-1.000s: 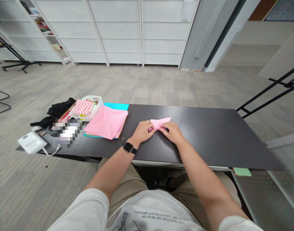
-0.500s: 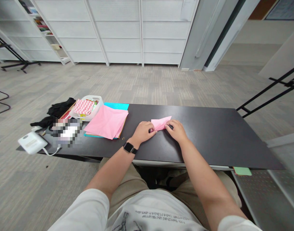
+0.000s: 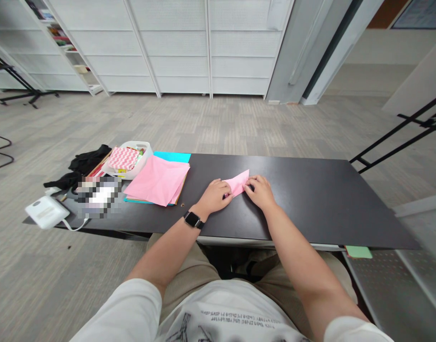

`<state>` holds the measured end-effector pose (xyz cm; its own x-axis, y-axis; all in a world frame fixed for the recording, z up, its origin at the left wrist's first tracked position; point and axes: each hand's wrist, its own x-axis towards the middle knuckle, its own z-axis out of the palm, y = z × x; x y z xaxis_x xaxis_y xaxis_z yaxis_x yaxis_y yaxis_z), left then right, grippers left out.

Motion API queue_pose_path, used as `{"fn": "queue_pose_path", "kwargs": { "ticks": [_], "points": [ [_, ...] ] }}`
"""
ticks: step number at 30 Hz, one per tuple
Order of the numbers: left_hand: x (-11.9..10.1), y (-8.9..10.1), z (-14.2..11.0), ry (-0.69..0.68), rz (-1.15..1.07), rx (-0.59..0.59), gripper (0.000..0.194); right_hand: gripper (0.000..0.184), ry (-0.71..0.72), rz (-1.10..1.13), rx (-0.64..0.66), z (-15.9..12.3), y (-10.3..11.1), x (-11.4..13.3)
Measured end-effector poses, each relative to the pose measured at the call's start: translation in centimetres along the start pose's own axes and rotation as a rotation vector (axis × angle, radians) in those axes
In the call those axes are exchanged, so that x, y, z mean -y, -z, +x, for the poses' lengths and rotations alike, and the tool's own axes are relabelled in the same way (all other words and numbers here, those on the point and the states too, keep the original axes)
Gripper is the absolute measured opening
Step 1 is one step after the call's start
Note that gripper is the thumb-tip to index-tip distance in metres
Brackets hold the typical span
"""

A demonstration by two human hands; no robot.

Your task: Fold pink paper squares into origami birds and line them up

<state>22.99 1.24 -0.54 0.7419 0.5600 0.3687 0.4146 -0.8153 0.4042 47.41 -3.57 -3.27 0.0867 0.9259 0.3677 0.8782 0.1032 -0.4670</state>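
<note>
A small folded piece of pink paper (image 3: 238,183) lies on the dark table (image 3: 321,199) between my two hands, one pointed corner aimed away from me. My left hand (image 3: 217,195), with a black watch on its wrist, pinches the paper's left end between curled fingers and thumb. At the right end, my right hand (image 3: 259,190) has its thumb and bent fingers closed on the edge. My fingers cover both ends, so the exact folds there are hidden.
To the left lies a stack of pink sheets (image 3: 159,180) over blue paper. Behind it stands a white basket (image 3: 146,159) with a pink-and-white patterned item. A white power bank (image 3: 46,212) with a cable sits at the table's left corner, near black cloth (image 3: 89,159).
The pink paper has turned slightly and its upper point has shifted left. My right hand has moved a little to the left, while my left hand stays nearly in place.
</note>
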Motion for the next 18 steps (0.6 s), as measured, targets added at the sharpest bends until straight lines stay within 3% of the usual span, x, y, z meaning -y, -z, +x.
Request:
{"fn": "queue_pose_path", "kwargs": {
  "ticks": [8, 18],
  "points": [
    [0.2, -0.1, 0.0, -0.002, 0.017, 0.039, 0.026, 0.016, -0.005, -0.092, -0.030, 0.2, -0.5, 0.6],
    [-0.2, -0.4, 0.1, -0.039, 0.061, 0.114, 0.020, 0.011, 0.004, -0.094, -0.015, 0.6, -0.7, 1.0]
  ]
}}
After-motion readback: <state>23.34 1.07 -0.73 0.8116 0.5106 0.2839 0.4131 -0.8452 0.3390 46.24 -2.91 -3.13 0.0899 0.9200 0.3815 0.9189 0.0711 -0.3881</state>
